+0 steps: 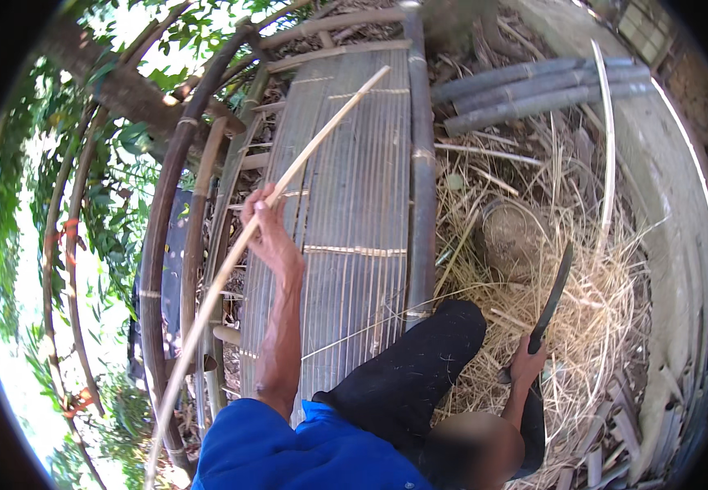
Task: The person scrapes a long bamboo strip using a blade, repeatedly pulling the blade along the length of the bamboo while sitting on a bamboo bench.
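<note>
My left hand (267, 233) is closed round a long, pale bamboo strip (231, 263), which slants from the lower left up over the bench. The slatted bamboo bench (354, 175) lies beneath that arm. Off to the right, my right hand (527, 362) grips the dark handle of a machete (555, 296), its blade pointing up and away from me over the shavings. The blade and the strip are well apart. Part of the right forearm is hidden by a blurred patch.
Pale bamboo shavings (591, 327) cover the ground at right, around a round wooden block (513, 237). Several bamboo poles (542, 91) lie at the far right, near a long upright strip (607, 147). A concrete ledge (672, 220) borders the right side; a pole railing (170, 220) stands left.
</note>
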A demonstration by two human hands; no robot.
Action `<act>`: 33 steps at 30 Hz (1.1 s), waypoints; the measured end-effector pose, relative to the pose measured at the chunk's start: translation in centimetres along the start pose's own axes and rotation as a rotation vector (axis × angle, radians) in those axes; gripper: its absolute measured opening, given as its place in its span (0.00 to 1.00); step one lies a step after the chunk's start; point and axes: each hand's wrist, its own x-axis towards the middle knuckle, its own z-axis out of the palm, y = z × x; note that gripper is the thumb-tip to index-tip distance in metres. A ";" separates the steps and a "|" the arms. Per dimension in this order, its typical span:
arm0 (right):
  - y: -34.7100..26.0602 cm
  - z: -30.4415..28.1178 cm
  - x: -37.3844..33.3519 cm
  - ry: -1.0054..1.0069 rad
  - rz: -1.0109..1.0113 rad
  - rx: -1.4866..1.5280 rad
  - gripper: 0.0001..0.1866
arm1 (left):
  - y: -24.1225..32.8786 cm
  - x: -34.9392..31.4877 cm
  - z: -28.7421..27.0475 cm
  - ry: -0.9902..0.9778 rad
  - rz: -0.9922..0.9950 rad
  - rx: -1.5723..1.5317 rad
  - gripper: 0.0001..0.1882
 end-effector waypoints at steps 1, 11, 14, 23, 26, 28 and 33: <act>0.3 0.1 -0.1 0.023 -0.038 0.000 0.19 | -2.0 0.3 -0.9 0.041 -0.053 -0.022 0.16; 0.0 -0.4 -3.3 0.072 -0.388 -0.088 0.14 | 0.7 -0.2 -16.4 -0.363 -0.066 1.087 0.27; 0.8 -1.0 -4.3 0.016 -0.250 -0.111 0.17 | 1.8 -3.3 -23.5 -0.337 0.083 1.447 0.27; -0.7 -2.1 -6.1 -0.013 -0.174 -0.151 0.20 | 1.8 -8.0 -36.7 -0.334 -0.383 1.374 0.24; -1.8 -2.0 -6.3 -0.029 -0.208 -0.142 0.19 | 2.3 -5.9 -33.4 -0.297 0.167 1.324 0.15; -3.2 -1.8 -7.2 -0.023 -0.233 -0.134 0.18 | 1.5 -4.0 -31.9 -0.304 0.015 1.269 0.15; -5.5 -1.9 -8.6 0.041 -0.304 -0.154 0.17 | -1.3 -0.4 -26.4 -0.285 -0.108 0.948 0.16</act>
